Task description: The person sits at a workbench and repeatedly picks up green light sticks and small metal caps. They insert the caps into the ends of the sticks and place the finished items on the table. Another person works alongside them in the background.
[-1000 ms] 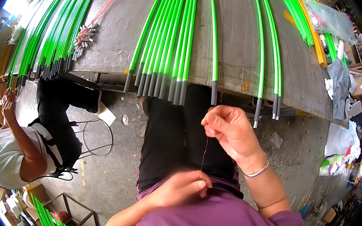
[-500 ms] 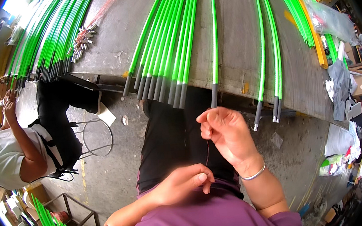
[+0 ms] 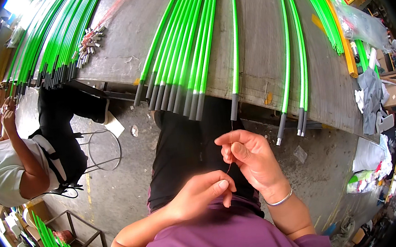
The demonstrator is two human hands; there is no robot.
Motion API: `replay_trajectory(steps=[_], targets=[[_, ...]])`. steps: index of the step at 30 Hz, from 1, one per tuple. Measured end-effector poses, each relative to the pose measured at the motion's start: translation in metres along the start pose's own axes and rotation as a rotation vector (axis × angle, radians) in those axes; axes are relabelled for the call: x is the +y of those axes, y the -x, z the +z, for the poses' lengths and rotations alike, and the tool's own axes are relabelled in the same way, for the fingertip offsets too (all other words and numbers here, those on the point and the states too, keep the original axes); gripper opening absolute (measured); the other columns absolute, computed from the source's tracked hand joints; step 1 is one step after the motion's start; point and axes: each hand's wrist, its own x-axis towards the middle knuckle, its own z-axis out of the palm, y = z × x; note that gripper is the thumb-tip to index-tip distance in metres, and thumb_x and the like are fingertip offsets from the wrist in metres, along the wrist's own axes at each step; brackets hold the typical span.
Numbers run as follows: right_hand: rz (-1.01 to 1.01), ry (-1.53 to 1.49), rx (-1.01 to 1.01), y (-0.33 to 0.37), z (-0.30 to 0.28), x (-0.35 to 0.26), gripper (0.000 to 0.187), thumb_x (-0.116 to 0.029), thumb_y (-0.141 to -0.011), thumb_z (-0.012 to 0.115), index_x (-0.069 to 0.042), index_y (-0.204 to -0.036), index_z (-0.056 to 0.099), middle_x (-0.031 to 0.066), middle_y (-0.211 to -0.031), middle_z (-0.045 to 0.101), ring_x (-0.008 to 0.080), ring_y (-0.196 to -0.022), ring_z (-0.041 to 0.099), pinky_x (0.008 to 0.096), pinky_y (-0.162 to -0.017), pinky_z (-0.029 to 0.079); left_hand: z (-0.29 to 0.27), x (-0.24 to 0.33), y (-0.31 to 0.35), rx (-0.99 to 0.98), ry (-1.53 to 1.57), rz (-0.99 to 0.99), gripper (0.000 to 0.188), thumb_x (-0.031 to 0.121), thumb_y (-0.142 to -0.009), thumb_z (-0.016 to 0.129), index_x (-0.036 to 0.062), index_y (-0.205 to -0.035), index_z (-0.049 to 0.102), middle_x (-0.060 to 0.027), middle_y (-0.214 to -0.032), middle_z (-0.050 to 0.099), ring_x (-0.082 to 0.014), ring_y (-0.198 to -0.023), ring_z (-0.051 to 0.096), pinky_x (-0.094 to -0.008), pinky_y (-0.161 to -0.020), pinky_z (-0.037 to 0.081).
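— Both hands work close together over the lap: what are they on?
— A thin dark thread. The right hand pinches it between thumb and forefinger, fingers closed on it, and the left hand sits just below and to the left, fingers curled shut near the thread's lower end. Whether the left hand actually grips the thread I cannot tell.

— Where does the thread run?
— From the right hand's pinch it goes up toward the grey tip of the single green rod that overhangs the edge of the surface, and down toward the left hand.

— Anything different from a second ago?
— The right hand has dropped lower and come nearer the left hand; earlier it was raised closer to the rod tips, with a longer stretch of thread showing between the two hands. The left hand has barely shifted.

— And around them?
— A bundle of green rods with grey ends lies left of the single one, a pair of green rods to its right. Another person in a white top sits at the far left, as before.
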Motion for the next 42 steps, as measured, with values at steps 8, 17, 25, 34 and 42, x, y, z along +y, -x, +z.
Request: replay_trajectory(steps=[8,17,25,34,42], targets=[[-0.066,-0.150,0.062,-0.014,0.003,-0.003,0.016,-0.016,-0.090,0.065,0.000,-0.087,0.066,0.0007,-0.074,0.059,0.0062,-0.066,0.049,0.0204,-0.065,0.042,0.004,0.007,-0.004,0.034,-0.018,0.032,0.031,0.026,-0.101,0.044,-0.0027,-0.102,0.056,-0.0079,-0.080,0.060,-0.0142,-0.079,0.058,-0.0283,-0.080,0.046],[-0.031,-0.010,0.021,-0.001,0.001,-0.001,0.018,-0.018,-0.088,0.068,0.001,-0.088,0.065,0.0041,-0.076,0.058,0.0098,-0.070,0.052,0.0234,-0.066,0.043,0.002,0.008,-0.007,0.051,-0.018,0.015,0.033,0.027,-0.101,0.042,-0.0029,-0.102,0.055,-0.0068,-0.082,0.059,-0.0123,-0.080,0.056,-0.0269,-0.079,0.045],[-0.016,-0.086,0.051,-0.007,0.003,-0.003,0.012,-0.012,-0.089,0.066,0.000,-0.091,0.065,-0.0006,-0.075,0.060,0.0051,-0.060,0.051,0.0191,-0.054,0.041,0.006,0.017,-0.017,0.105,-0.032,0.072,0.036,0.032,-0.100,0.046,-0.0018,-0.100,0.058,-0.0057,-0.077,0.059,-0.0125,-0.075,0.056,-0.0271,-0.076,0.045],[-0.085,-0.044,0.054,-0.009,-0.001,-0.002,0.019,-0.018,-0.088,0.068,0.000,-0.090,0.065,0.0002,-0.079,0.058,0.0062,-0.070,0.052,0.0216,-0.064,0.043,0.006,0.023,-0.021,0.124,-0.155,0.034,0.031,0.027,-0.101,0.043,0.0014,-0.090,0.057,0.0010,-0.066,0.049,-0.0065,-0.062,0.044,-0.0226,-0.057,0.038],[-0.108,0.071,0.061,-0.001,0.000,0.000,0.014,-0.014,-0.087,0.067,0.000,-0.088,0.065,0.0014,-0.078,0.057,0.0080,-0.072,0.051,0.0228,-0.067,0.042,0.007,0.015,-0.020,0.139,-0.137,0.004,0.030,0.026,-0.100,0.045,0.0019,-0.087,0.057,0.0043,-0.062,0.043,-0.0040,-0.056,0.036,-0.0215,-0.050,0.031]])
